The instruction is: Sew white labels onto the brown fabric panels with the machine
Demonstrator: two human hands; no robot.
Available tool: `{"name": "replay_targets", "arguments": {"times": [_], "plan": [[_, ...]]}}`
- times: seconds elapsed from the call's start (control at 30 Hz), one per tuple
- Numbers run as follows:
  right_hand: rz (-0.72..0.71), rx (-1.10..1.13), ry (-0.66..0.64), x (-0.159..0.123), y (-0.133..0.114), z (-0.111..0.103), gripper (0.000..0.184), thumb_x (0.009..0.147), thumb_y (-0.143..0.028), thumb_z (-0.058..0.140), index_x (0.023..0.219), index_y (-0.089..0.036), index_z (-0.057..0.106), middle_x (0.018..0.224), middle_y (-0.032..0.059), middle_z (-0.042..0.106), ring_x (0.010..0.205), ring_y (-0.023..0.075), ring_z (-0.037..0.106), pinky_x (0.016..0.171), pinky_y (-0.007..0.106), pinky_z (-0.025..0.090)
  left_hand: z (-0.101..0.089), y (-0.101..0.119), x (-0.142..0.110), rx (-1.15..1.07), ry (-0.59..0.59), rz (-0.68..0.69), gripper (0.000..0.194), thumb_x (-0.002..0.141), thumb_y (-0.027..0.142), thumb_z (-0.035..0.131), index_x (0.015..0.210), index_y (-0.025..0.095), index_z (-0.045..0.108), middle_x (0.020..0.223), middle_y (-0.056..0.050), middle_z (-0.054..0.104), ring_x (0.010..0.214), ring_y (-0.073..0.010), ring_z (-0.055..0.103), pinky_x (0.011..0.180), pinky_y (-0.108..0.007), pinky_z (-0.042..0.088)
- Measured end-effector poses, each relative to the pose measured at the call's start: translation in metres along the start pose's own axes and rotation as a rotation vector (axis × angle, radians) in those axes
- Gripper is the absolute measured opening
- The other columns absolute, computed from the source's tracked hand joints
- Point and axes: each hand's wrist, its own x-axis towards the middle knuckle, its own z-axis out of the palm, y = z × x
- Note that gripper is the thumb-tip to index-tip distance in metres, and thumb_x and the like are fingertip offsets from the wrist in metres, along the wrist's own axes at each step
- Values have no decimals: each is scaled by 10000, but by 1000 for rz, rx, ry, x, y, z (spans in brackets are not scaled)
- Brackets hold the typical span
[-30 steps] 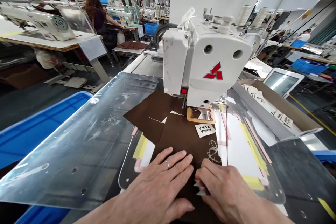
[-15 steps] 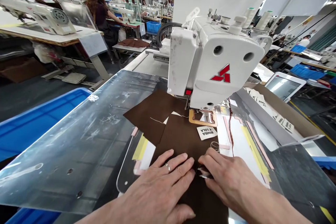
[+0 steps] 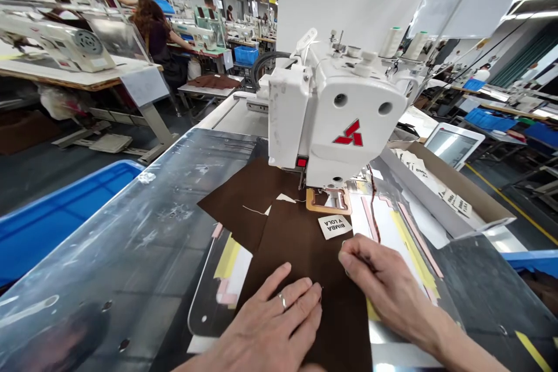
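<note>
Brown fabric (image 3: pixel 283 238) lies across the machine bed, with a second brown piece (image 3: pixel 235 200) partly beneath it at the far left. My left hand (image 3: pixel 283 319) rests flat on the near part of the fabric, fingers stretched and a ring on one. Beside the fabric's right edge my right hand (image 3: pixel 379 279) is closed, thumb against the curled fingers. The thread snips whose blades showed in it earlier are now almost wholly hidden by the fingers. A white label (image 3: pixel 335 225) with black lettering lies on the fabric, just in front of the machine's copper-coloured clamp frame (image 3: pixel 329 201).
The white sewing machine head (image 3: pixel 349 122) stands over the far end of the fabric. On the right is a cardboard box (image 3: pixel 479 209) with several labels inside. A blue bin (image 3: pixel 87 203) sits beyond the bed's left edge. Other people work at machines in the background.
My right hand has moved up towards the label and its fingers have curled closer; the snips' blades have gone from sight. Loose pale thread near the label no longer shows. My left hand stays flat.
</note>
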Motion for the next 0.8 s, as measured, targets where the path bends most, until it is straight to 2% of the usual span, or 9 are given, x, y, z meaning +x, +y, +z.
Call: {"name": "replay_targets", "arguments": {"times": [0.07, 0.13, 0.23, 0.3, 0.4, 0.5, 0.63, 0.8], "plan": [[22, 54, 102, -8, 3, -12, 263, 1132, -378, 460, 951, -246, 599, 744, -43, 564, 615, 125, 535, 589, 247, 451, 8, -3, -1, -49, 62, -22, 325, 1007, 167, 588, 1321, 144, 667, 1444, -137, 648, 1366, -292, 608, 1316, -478, 260], [20, 75, 245, -20, 7, -22, 257, 1130, -417, 468, 1047, -250, 645, 731, -41, 586, 564, 124, 560, 545, 240, 465, 7, -6, 0, -223, 93, -143, 345, 995, 155, 526, 1298, 193, 686, 1393, -90, 692, 1318, -279, 646, 1256, -441, 389], [16, 13, 447, -35, 9, -23, 222, 1105, -419, 525, 1050, -265, 675, 671, -50, 580, 518, 125, 569, 515, 230, 470, -9, -10, 8, -631, 145, -556, 378, 1100, 371, 440, 1360, 244, 684, 1187, -38, 778, 1128, -287, 742, 1028, -394, 598], [-7, -27, 396, -36, 7, -13, 193, 1093, -395, 545, 999, -274, 663, 677, -51, 610, 542, 127, 598, 532, 222, 481, -21, -12, 14, -860, 211, -824, 468, 1117, 509, 427, 1405, 230, 668, 1118, -46, 787, 1065, -304, 756, 914, -394, 644], [-94, -34, 154, -25, 0, 7, 183, 1102, -338, 481, 996, -272, 615, 803, -33, 691, 628, 139, 657, 579, 234, 504, -28, -16, 18, -1034, 297, -1021, 537, 1071, 585, 535, 1402, 184, 669, 1192, -102, 769, 1109, -331, 745, 903, -421, 650], [-105, -69, 96, -9, -5, 23, 162, 1088, -289, 435, 1029, -260, 583, 875, -12, 719, 683, 169, 692, 615, 279, 507, -26, -19, 18, -1074, 346, -1105, 538, 1043, 588, 604, 1392, 183, 669, 1284, -129, 737, 1183, -336, 720, 971, -445, 630], [-48, -172, 86, 3, -4, 33, 137, 1047, -232, 431, 1071, -242, 566, 914, 16, 730, 768, 224, 743, 654, 324, 503, -24, -18, 17, -1147, 393, -1103, 496, 1059, 556, 600, 1400, 200, 660, 1275, -121, 744, 1222, -330, 706, 1052, -472, 594], [-54, -332, 102, 8, -5, 40, 70, 1013, -212, 488, 982, -235, 547, 875, 18, 707, 722, 244, 741, 605, 335, 441, -25, -19, 13, -966, 292, -1095, 497, 1120, 530, 480, 1473, 200, 599, 1365, -120, 700, 1294, -315, 664, 1045, -460, 602]]}}
